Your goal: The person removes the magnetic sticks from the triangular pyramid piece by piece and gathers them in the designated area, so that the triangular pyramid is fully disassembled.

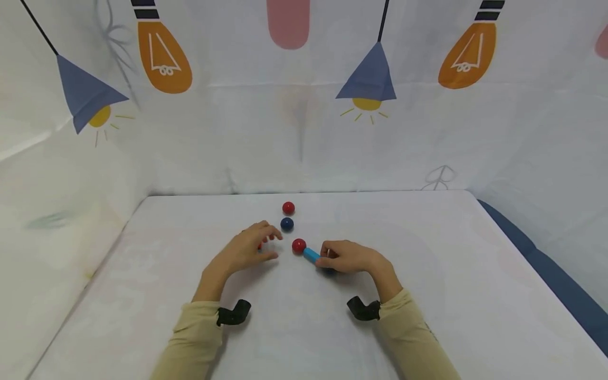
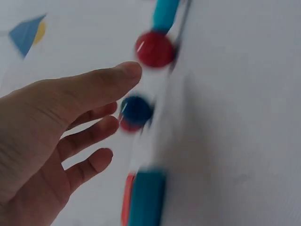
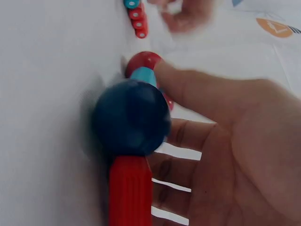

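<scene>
My right hand (image 1: 349, 257) pinches a light blue toy rod (image 1: 311, 255), thumb on the near side. One end of the rod meets a red ball (image 1: 298, 246); at the other, a dark blue ball (image 3: 131, 117) sits, mostly hidden under the hand in the head view. A red rod (image 3: 130, 190) runs from that ball in the right wrist view. My left hand (image 1: 249, 248) hovers left of the red ball, fingers loosely bent and apart, holding nothing. Beneath it lie a teal rod (image 2: 148, 197) and several red rods (image 3: 138, 23), largely covered in the head view.
Farther back on the white table (image 1: 427, 295) are a navy ball (image 1: 287, 224) and another red ball (image 1: 288, 208). A white sheet printed with lamps and bulbs (image 1: 304, 137) rises behind the table. Black curved pieces (image 1: 234, 312) are at both wrists.
</scene>
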Motion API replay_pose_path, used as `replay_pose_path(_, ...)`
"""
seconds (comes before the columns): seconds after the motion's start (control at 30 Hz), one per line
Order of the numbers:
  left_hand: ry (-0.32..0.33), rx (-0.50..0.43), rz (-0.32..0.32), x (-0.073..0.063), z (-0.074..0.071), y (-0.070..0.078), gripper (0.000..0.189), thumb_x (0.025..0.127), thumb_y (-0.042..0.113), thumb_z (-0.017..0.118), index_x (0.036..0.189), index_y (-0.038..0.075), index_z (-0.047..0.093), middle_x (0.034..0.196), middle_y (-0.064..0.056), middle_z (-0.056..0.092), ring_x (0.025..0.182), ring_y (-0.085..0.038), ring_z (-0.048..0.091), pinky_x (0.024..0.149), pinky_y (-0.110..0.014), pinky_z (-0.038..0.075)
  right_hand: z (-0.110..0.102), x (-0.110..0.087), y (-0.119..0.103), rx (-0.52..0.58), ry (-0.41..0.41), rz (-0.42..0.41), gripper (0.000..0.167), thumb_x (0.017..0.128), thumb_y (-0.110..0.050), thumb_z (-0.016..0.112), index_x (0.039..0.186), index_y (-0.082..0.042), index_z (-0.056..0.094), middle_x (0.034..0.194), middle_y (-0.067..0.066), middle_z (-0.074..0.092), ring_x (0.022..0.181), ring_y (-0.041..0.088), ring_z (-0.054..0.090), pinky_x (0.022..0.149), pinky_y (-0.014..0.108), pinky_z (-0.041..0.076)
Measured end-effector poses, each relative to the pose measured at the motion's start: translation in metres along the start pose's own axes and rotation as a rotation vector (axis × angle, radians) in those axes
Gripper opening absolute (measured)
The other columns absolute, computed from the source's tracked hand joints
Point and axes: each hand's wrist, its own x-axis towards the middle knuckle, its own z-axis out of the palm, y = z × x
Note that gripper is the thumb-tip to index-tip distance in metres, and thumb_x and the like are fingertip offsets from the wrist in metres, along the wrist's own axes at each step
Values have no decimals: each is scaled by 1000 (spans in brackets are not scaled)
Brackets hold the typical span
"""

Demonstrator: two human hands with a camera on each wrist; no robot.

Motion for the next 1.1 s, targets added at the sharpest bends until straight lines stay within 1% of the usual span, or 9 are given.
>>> replay_pose_path(0.13,-8,45,88,18,24,23,43,80,18,75,120,18,60,121,-3,56,110,-21,52,89,-39,50,5,3,-2,-14,15,-56,16,92,-35,58,94,-19,58,75,-4,53,70,12,49,61,27,39)
replay_pose_path(0.2,-23,103,122,26,32,29,39,81,16,74,117,18,62,117,-1,58,105,-20,54,87,-37,50,7,4,-3,-11,15,-73,14,92,-33,58,93,-19,58,74,-4,52,69,11,49,61,27,38)
replay_pose_path(0.27,-49,142,125,32,35,32,33,81,15,73,113,18,65,109,0,61,97,-17,55,85,-35,50,8,4,-4,-14,14,-82,12,92,-31,58,93,-20,57,74,-5,52,68,11,49,60,26,38)
replay_pose_path(0.37,-105,152,103,38,31,35,26,82,14,73,108,17,67,100,2,62,89,-13,54,80,-30,50,9,4,-5,-24,10,-89,9,92,-29,58,93,-20,56,74,-5,52,67,11,48,59,26,38)
replay_pose_path(0.47,-135,152,104,46,20,37,25,82,12,73,107,14,68,102,2,62,91,-13,57,83,-29,50,9,4,-6,-37,-2,-113,6,91,-26,58,91,-20,56,73,-6,51,66,10,48,59,25,38)
replay_pose_path(0.7,-72,156,108,74,-6,41,24,83,10,72,107,9,68,109,-5,58,97,-19,60,87,-33,50,7,3,-7,-52,-16,-127,6,90,-23,59,86,-18,57,72,-7,49,67,9,47,60,25,38)
replay_pose_path(0.8,-71,208,95,91,-5,40,23,85,12,70,108,12,68,109,-5,56,96,-21,58,85,-34,49,7,3,-7,-58,-12,-101,8,90,-23,59,84,-18,56,72,-6,48,67,9,47,61,25,37)
replay_pose_path(0.93,-90,327,82,111,7,35,24,86,17,70,110,18,67,107,-3,60,99,-22,56,89,-40,46,6,2,-6,-65,-10,-76,9,89,-24,60,82,-19,56,71,-7,48,67,9,47,61,25,37)
replay_pose_path(1.1,-97,385,44,122,21,28,29,88,18,68,116,21,63,112,-2,61,108,-24,55,100,-47,40,5,2,-3,-50,-14,-89,10,91,-27,59,85,-19,58,72,-7,49,68,9,48,62,25,38)
